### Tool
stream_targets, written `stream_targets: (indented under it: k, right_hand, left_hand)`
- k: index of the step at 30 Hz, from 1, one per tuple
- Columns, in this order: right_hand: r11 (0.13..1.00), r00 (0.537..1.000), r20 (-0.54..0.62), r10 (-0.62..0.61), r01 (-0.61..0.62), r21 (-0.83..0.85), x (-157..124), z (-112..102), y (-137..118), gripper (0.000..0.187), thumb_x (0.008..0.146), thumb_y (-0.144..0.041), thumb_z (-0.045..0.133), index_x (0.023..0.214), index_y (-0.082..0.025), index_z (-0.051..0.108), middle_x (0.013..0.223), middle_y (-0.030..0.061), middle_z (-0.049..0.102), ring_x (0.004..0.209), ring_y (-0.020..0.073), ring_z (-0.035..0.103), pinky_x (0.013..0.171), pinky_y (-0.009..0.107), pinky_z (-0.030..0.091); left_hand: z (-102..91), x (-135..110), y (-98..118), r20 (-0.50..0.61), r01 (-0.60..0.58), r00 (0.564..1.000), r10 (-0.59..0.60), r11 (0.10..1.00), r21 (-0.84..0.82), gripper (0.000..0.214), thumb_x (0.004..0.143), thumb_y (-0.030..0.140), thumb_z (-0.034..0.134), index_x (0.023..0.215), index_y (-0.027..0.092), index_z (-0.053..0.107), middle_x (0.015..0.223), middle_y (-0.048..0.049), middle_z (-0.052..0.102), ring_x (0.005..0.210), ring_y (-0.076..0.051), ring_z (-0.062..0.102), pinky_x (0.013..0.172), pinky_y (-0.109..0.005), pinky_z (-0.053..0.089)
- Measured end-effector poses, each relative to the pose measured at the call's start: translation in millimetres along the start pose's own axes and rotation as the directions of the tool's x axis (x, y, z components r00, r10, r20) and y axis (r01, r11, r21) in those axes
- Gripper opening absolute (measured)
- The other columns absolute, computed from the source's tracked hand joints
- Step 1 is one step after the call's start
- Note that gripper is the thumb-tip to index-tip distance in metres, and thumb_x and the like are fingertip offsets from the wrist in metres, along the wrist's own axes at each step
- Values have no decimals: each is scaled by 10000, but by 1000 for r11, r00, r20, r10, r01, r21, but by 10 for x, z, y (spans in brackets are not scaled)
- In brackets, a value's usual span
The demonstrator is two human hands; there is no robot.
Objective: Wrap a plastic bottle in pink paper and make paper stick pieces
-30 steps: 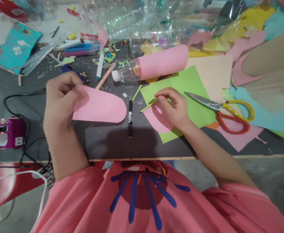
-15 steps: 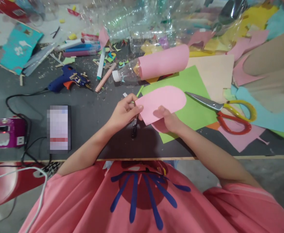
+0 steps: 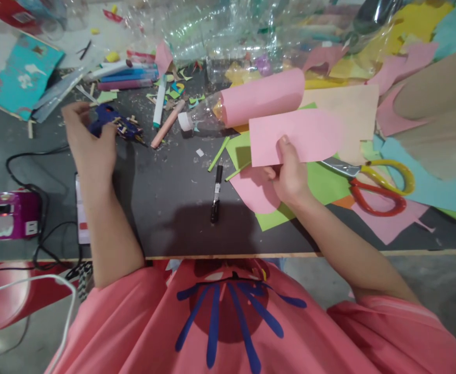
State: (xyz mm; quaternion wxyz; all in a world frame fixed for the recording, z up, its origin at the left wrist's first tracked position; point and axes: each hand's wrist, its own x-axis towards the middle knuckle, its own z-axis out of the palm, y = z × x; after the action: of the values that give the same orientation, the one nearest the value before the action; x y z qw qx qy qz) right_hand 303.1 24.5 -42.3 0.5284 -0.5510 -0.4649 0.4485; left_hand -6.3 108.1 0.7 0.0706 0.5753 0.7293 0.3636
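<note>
My right hand (image 3: 288, 174) pinches a pink paper cut-out (image 3: 301, 136) with one rounded end and holds it up over the green sheet (image 3: 321, 183). A second pink rounded piece (image 3: 253, 191) lies on the table under that hand. My left hand (image 3: 87, 137) is out at the left, fingers curling round the blue glue gun (image 3: 114, 122) on the dark table (image 3: 173, 208). A black pen (image 3: 216, 191) lies between my two arms.
Red and yellow scissors (image 3: 372, 184) lie right of the green sheet. A plastic bottle wrapped in pink paper (image 3: 251, 101) lies behind. Markers (image 3: 126, 78), paper scraps and clear bottles crowd the back. A phone (image 3: 80, 218), cables and a purple device (image 3: 15, 213) sit at left.
My left hand let go of the pink cut-out and swung left to the glue gun. My right hand now holds the cut-out alone and has lifted it up and to the right.
</note>
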Motion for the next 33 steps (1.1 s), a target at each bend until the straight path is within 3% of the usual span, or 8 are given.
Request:
stream_targets:
  k: [2,5,8,12,18,23,27,33]
  right_hand:
    - [997,998,12,-65,65,-50,12,-25,70,511,972,-607,240,662,-251,436,446,-47,343,365,106,349,395,298,395]
    - [987,992,2,-128,128,-95,14,-45,150,540,980,-603,171,738,-255,507,471,-35,395,365,106,348,389,305,389]
    - [989,992,-22,-121,119,-92,2,-31,137,525,974,-614,213,770,-255,537,507,-31,465,372,95,341,380,287,367]
    - [998,997,-56,-60,59,-32,-8,2,25,423,950,-582,398,725,-256,547,455,-60,366,377,94,350,385,262,348]
    - [1000,999,-44,-10,11,15,-8,15,-57,505,943,-565,426,558,-239,454,434,-54,374,401,100,397,451,264,395]
    - [998,997,59,58,-60,29,-39,16,-65,548,930,-599,419,519,-236,420,424,-51,384,405,99,414,493,266,422]
    - [992,983,138,123,-127,24,-57,19,-101,563,909,-650,400,528,-236,414,421,-50,370,418,103,415,515,265,432]
    - [973,950,231,213,-227,38,-81,37,-209,559,865,-644,494,509,-220,419,442,-51,386,446,84,403,534,229,418]
  left_hand:
    - [36,45,-180,122,23,991,-50,976,216,480,701,187,618,1167,180,505,1348,-89,565,1307,-309,459,1142,-529,301]
    - [60,27,-251,186,21,979,-89,941,337,531,760,301,592,1261,183,462,1439,-109,484,1391,-382,338,1159,-629,174]
    - [16,-16,-147,208,72,963,-172,907,415,542,821,368,520,1308,143,438,1452,-133,440,1397,-369,314,1169,-570,174]
    - [-33,-33,-17,201,150,946,-254,893,425,480,817,407,558,1208,146,463,1416,-133,440,1376,-392,312,1141,-536,203]
    - [84,-53,105,53,63,995,-80,963,262,349,821,254,544,1134,140,437,1194,-125,579,1139,-264,540,999,-421,383]
    - [195,-323,353,16,-190,982,190,982,-4,366,720,280,621,1038,136,509,1120,-127,619,1077,-237,576,976,-364,439]
    - [290,-573,453,86,-234,964,251,957,-172,327,698,370,612,959,183,554,876,-43,651,935,-227,638,889,-349,493]
    - [379,-646,446,250,-254,926,283,956,-144,515,667,357,679,1143,198,567,1018,-65,670,1052,-279,641,938,-379,501]
